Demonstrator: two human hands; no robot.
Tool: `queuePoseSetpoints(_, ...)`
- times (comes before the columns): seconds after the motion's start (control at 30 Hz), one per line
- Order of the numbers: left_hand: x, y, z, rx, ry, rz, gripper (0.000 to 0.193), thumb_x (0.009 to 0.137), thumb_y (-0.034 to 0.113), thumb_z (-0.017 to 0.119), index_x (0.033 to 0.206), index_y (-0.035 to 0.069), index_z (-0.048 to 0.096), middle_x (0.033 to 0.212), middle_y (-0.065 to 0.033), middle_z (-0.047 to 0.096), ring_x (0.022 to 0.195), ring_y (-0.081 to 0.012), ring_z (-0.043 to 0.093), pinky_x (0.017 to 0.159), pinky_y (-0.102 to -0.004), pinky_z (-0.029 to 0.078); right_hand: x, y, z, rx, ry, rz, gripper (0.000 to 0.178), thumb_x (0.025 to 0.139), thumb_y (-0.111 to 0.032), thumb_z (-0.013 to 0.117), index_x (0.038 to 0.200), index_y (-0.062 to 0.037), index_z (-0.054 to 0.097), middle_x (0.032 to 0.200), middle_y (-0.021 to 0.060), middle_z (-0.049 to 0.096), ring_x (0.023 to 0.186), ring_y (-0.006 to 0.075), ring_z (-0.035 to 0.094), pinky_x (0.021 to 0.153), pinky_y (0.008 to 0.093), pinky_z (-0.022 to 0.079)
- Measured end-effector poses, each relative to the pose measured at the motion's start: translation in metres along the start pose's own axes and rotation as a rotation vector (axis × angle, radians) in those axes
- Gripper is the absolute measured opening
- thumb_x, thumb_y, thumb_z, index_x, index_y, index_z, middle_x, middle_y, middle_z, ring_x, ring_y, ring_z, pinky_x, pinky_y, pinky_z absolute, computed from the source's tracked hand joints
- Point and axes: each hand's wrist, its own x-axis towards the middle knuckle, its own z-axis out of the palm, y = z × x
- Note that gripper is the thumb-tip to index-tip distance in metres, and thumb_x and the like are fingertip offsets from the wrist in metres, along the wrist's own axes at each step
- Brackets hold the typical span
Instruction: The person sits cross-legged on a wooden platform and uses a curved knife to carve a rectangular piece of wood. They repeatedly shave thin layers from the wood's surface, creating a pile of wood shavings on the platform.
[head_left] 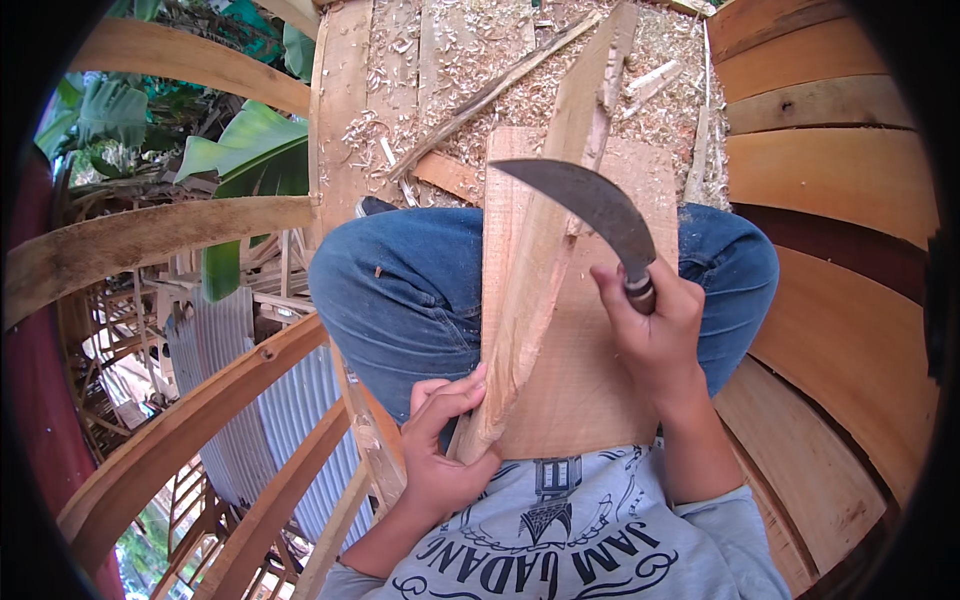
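Note:
In my right hand (655, 320) is a sickle-like knife with a dark curved blade (590, 195), its tip pointing left. The blade is raised over a long pale wooden piece (540, 250), and I cannot tell whether the two touch. My left hand (445, 430) grips the near end of that piece, fingers wrapped round its left side. The piece runs slantwise away from me, with rough cut faces along its right side. Under it a wide flat board (600, 380) rests across my lap, between my knees.
Curled shavings (470, 60) cover the plank floor ahead, with a thin dark stick (490, 95) lying among them. Slatted wooden rails (190, 420) stand on the left, beyond which are banana leaves (250, 150) and corrugated sheets (310, 430). A plank wall (830, 190) rises on the right.

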Motion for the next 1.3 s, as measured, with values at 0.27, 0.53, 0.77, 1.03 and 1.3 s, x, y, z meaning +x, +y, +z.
queuePoseSetpoints(0.27, 0.002, -0.003, -0.008, -0.105, -0.018, -0.04, 0.052, 0.058, 0.001, 0.069, 0.109, 0.0, 0.062, 0.121, -0.0174, 0.063, 0.098, -0.0205, 0.051, 0.092, -0.0348, 0.039, -0.015, -0.01, -0.035, 0.265, -0.517, 0.316, 0.023, 0.082, -0.019, 0.071, 0.088, 0.0028, 0.065, 0.055, 0.008, 0.052, 0.05, 0.0076, 0.048, 0.047, 0.0266, 0.039)
queuePoseSetpoints(0.53, 0.002, -0.004, -0.006, 0.003, -0.011, 0.013, 0.051, 0.057, 0.002, 0.07, 0.108, 0.001, 0.063, 0.12, -0.0164, 0.064, 0.097, -0.0214, 0.051, 0.092, -0.0348, 0.039, 0.003, 0.007, -0.048, 0.269, -0.521, 0.327, 0.024, 0.083, -0.021, 0.071, 0.08, 0.0015, 0.063, 0.054, -0.0042, 0.04, 0.053, 0.0022, 0.034, 0.046, 0.0239, 0.029)
queuePoseSetpoints(0.77, 0.001, -0.001, -0.006, 0.059, -0.017, 0.033, 0.047, 0.059, 0.004, 0.068, 0.105, 0.0, 0.061, 0.113, -0.0154, 0.065, 0.104, -0.0238, 0.048, 0.093, -0.0402, 0.035, 0.003, 0.002, -0.041, 0.357, -0.569, 0.371, 0.023, 0.085, -0.021, 0.07, 0.083, 0.0012, 0.064, 0.053, -0.0045, 0.042, 0.052, 0.0022, 0.036, 0.045, 0.0241, 0.029)
queuePoseSetpoints(1.03, 0.001, 0.005, -0.007, 0.103, 0.035, 0.014, 0.038, 0.059, 0.005, 0.067, 0.096, -0.001, 0.059, 0.098, -0.0127, 0.064, 0.097, -0.0241, 0.047, 0.088, -0.0385, 0.037, -0.001, -0.002, -0.018, 0.222, -0.365, 0.259, 0.021, 0.083, -0.017, 0.07, 0.083, 0.0026, 0.063, 0.046, 0.0055, 0.042, 0.044, 0.0064, 0.037, 0.042, 0.0271, 0.032)
queuePoseSetpoints(1.3, 0.0, 0.004, -0.007, 0.115, 0.043, 0.016, 0.036, 0.06, 0.005, 0.067, 0.095, -0.002, 0.058, 0.097, -0.013, 0.063, 0.097, -0.0243, 0.046, 0.087, -0.0384, 0.037, -0.005, -0.005, -0.011, 0.149, -0.244, 0.18, 0.019, 0.082, -0.014, 0.071, 0.078, 0.0016, 0.061, 0.049, 0.0109, 0.049, 0.042, 0.0121, 0.045, 0.044, 0.0292, 0.037)
